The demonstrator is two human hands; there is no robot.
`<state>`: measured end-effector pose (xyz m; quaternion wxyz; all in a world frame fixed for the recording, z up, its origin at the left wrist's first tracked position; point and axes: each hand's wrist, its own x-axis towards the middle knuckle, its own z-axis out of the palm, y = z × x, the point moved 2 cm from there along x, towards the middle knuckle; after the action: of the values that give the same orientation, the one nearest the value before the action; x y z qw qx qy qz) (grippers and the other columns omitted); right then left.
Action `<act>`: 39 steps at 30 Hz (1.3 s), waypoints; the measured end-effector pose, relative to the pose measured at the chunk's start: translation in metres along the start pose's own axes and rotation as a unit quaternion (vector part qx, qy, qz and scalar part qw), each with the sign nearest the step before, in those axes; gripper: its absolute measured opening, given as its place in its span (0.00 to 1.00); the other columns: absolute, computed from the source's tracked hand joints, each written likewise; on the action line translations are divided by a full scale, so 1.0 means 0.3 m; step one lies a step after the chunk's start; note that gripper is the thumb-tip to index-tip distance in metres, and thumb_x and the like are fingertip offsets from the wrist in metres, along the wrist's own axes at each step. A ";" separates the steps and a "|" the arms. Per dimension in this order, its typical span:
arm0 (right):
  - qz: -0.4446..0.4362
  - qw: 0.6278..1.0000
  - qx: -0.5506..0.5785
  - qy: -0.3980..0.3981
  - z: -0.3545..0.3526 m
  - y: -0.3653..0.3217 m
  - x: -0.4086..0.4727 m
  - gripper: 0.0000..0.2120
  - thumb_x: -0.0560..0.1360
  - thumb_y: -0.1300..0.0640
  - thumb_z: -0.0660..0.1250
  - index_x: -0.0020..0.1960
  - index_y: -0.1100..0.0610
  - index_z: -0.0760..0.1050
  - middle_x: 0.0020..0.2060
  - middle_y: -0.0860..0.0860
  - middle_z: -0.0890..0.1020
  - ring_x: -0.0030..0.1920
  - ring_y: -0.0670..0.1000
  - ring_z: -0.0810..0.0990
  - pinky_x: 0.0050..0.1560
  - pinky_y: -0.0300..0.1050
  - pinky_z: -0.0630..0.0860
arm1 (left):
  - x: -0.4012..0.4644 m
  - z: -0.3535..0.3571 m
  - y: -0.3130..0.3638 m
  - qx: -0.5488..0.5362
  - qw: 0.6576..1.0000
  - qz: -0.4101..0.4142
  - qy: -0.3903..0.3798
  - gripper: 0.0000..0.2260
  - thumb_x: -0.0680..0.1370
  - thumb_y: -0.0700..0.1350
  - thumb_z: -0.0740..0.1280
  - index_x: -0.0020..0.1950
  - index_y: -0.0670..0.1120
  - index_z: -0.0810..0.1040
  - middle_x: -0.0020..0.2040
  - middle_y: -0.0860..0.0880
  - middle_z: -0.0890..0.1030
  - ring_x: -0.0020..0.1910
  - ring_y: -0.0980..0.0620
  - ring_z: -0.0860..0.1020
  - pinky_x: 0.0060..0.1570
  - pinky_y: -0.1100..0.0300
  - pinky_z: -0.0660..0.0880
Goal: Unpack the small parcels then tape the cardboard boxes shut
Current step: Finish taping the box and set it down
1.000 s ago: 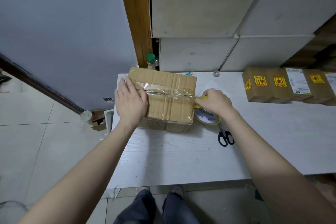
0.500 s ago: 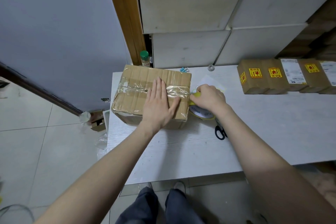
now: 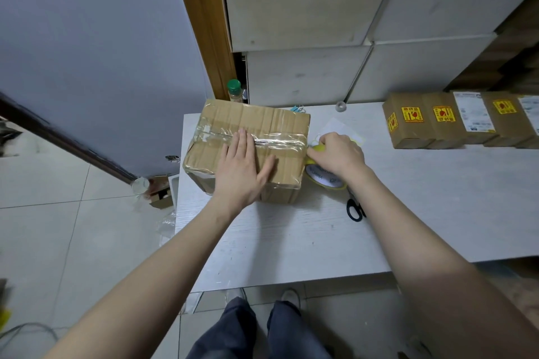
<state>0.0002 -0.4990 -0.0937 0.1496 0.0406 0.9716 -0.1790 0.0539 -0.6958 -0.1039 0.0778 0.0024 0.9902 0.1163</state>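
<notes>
A brown cardboard box [image 3: 271, 122] stands at the table's far left, with a strip of clear tape [image 3: 280, 141] running across its closed top. My left hand [image 3: 242, 166] lies flat on the box top, fingers straight, pressing on the tape line. At the box's right edge my right hand [image 3: 338, 153] grips a tape dispenser with a yellow handle [image 3: 323, 178]; the roll peeks out below my fingers. Tape runs from the dispenser onto the box.
Black scissors [image 3: 354, 208] lie just right of the dispenser. Several small brown parcels [image 3: 437, 122] with yellow stickers line the table's far right. A paper sheet [image 3: 338, 127] lies behind my right hand. A green-capped bottle [image 3: 234, 90] stands behind the box. The white table [image 3: 291, 242] ends near my legs.
My left hand slid along the tape from the box's left end toward the middle and now sits a little left of where it was half a second ago. The right hand stayed at the dispenser.
</notes>
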 end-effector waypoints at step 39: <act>-0.056 0.963 0.240 -0.108 0.152 0.124 -0.180 0.10 0.74 0.46 0.67 0.38 0.49 0.74 0.34 0.43 0.78 0.40 0.46 0.78 0.39 0.41 0.70 | -0.060 0.057 0.135 0.077 0.988 0.129 0.025 0.25 0.84 0.53 0.50 0.79 0.47 0.51 0.79 0.50 0.53 0.77 0.50 0.51 0.73 0.46 0.51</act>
<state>0.0693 -0.4820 -0.1304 0.2296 0.0014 0.8787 -0.4185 0.0736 -0.6527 -0.1081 0.0375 0.1333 0.9892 0.0489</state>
